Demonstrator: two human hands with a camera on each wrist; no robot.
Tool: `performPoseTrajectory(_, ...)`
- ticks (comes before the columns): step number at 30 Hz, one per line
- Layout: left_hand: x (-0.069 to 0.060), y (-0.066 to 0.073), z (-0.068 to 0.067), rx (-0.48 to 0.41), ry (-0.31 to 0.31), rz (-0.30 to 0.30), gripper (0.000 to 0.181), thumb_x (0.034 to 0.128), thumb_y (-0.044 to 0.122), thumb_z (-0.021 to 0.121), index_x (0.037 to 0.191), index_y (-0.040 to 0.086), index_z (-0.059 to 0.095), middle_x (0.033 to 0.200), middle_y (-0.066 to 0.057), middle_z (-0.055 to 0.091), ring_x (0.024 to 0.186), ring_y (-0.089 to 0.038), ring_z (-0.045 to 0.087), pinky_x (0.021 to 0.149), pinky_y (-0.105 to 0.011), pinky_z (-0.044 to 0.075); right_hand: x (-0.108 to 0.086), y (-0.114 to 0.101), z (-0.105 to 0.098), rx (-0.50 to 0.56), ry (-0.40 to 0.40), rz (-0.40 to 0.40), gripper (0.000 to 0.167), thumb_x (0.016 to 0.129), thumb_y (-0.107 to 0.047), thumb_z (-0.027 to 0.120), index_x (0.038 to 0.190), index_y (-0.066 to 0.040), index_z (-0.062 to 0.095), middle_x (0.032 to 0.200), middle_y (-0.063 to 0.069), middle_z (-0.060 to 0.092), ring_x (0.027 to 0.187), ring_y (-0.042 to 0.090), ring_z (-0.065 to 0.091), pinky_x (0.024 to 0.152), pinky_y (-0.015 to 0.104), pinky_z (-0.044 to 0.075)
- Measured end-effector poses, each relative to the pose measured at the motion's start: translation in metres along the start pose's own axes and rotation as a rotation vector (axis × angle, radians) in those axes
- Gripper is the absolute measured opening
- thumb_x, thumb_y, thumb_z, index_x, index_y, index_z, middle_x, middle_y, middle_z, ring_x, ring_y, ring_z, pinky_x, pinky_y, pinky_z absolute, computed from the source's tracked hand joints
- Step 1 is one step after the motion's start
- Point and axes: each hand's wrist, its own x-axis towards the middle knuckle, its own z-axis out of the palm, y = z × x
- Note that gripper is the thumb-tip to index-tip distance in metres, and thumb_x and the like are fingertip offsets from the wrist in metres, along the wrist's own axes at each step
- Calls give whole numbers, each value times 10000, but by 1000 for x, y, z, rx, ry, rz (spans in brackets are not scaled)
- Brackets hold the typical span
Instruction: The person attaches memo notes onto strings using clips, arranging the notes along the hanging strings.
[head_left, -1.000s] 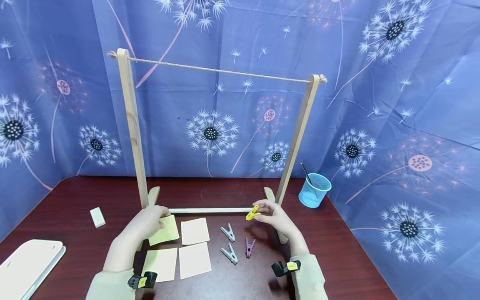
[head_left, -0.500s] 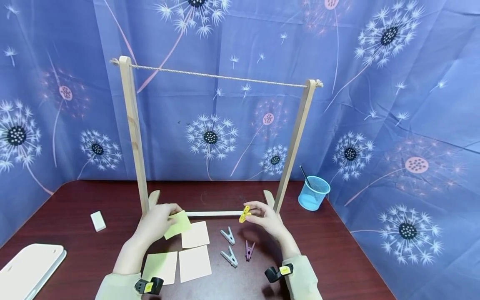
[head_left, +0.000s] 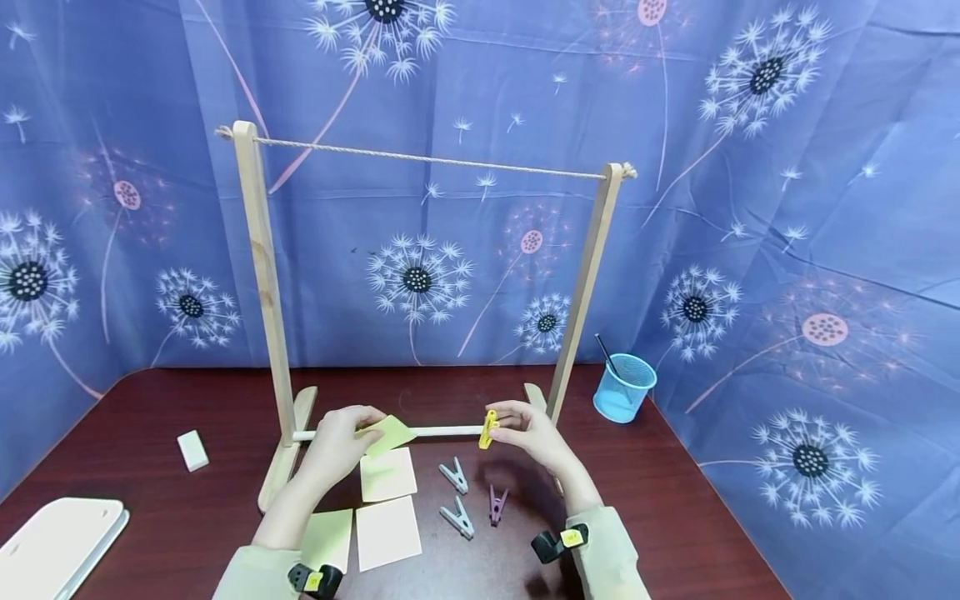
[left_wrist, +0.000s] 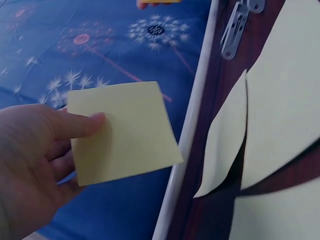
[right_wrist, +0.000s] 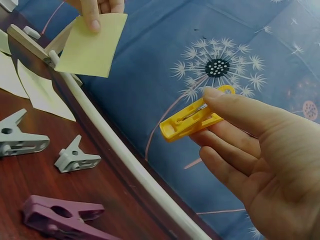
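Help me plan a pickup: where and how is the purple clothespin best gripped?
Likely the purple clothespin is best pinched from above, across the outer sides of its spread legs: it lies on the table, legs splayed toward the white bar.

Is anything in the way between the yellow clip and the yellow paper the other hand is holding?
Nothing visible stands between the yellow clip in the right hand and the yellow paper in the left hand; the grey clips lie on the table.

A square, pale-yellow paper note (left_wrist: 127, 145) is raised, pinched along one edge by the left hand (head_left: 341, 442) — its surface nearly flat. Well apart, a bright yellow clothespin (right_wrist: 185, 123) is held aslant — between the right hand's (right_wrist: 270, 155) thumb and fingers.
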Motion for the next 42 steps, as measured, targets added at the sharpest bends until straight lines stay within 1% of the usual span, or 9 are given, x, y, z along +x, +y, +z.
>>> performPoseTrajectory(5,6,3,13,-58,75,19,157,785,0,764,923,73,751,886,-58,751,849,-235,707,775,-449,556,2,-3,-5,6,0,-19,450,933,-34,613,1294,188,460,1194,377,545,967,24,630,829,201,531)
performPoseTrajectory(9,13,5,20,-103,112,-2,166,785,16,770,946,51,749,880,-70,752,806,-216,695,738,-403,556,5,-7,-10,-31,34,-26,429,926,-27,626,1278,177,491,1181,397,550,943,12,644,804,193,533)
performPoseTrajectory(13,24,9,22,-161,133,-55,204,801,32,765,1000,2,736,916,-129,748,827,-259,698,761,-404,555,6,-14,-14,-85,88,-16,394,895,-33,674,1246,113,571,1148,346,599,920,28,662,781,197,541)
performPoseTrajectory(20,44,22,23,-315,104,-229,245,823,72,759,1044,-26,718,1002,-189,734,958,-301,690,819,-379,543,10,-26,-19,-140,143,-144,360,860,-140,735,1162,34,645,1015,170,676,873,53,669,732,214,540)
performPoseTrajectory(23,52,31,24,-363,92,-283,258,819,64,759,1055,-32,716,1009,-192,729,964,-293,680,811,-356,537,12,-35,-21,-160,162,-148,349,868,-144,730,1173,4,649,1028,136,676,885,54,666,728,208,541)
performPoseTrajectory(26,61,42,26,-413,67,-302,270,819,70,763,1067,-26,717,1009,-182,732,963,-280,680,811,-340,530,14,-49,-22,-200,185,-121,366,878,-81,708,1208,51,618,1060,217,670,910,53,657,748,205,540)
performPoseTrajectory(29,71,51,28,-447,52,-310,287,822,88,770,1087,-8,719,1022,-169,735,976,-275,685,814,-333,532,19,-65,-27,-266,202,-139,351,887,-29,685,1204,94,599,1050,277,672,909,79,661,756,212,540)
performPoseTrajectory(36,90,64,36,-495,95,-330,323,796,87,796,1097,-7,723,1015,-186,735,970,-276,689,724,-265,523,31,-107,-40,-416,241,-192,287,897,-41,682,1172,29,640,1020,212,715,875,174,703,715,268,560)
performPoseTrajectory(42,110,76,43,-501,106,-284,277,817,75,778,1079,-3,734,982,-175,745,944,-235,693,694,-223,500,44,-151,-47,-515,319,-273,243,879,-6,687,1119,25,665,979,202,729,869,317,721,674,215,528)
